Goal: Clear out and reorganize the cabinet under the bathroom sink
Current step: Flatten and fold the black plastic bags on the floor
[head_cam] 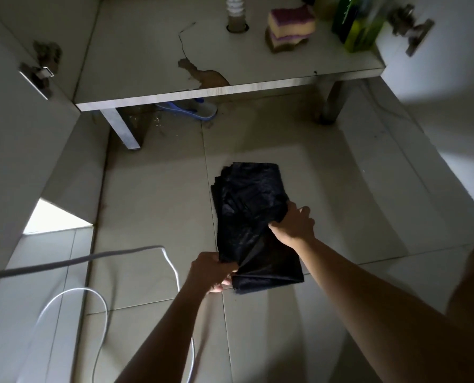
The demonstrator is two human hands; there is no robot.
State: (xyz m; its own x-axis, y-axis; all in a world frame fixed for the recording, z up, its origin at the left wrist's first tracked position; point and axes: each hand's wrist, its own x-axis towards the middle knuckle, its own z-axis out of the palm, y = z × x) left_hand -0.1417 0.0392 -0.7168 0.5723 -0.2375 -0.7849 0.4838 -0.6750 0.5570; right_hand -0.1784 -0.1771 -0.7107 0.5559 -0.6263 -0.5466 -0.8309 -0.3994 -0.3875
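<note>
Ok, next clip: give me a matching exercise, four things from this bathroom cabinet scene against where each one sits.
Things
1. black bags
2. sponges
3. green bottle
4. slipper

Places
A. on the floor, under the cabinet shelf
B. far right end of the cabinet shelf
C. on the floor, gripped by the left hand and right hand
D. on the cabinet shelf, just right of the drain pipe

Pairs: 1-C, 2-D, 3-B, 4-A
</note>
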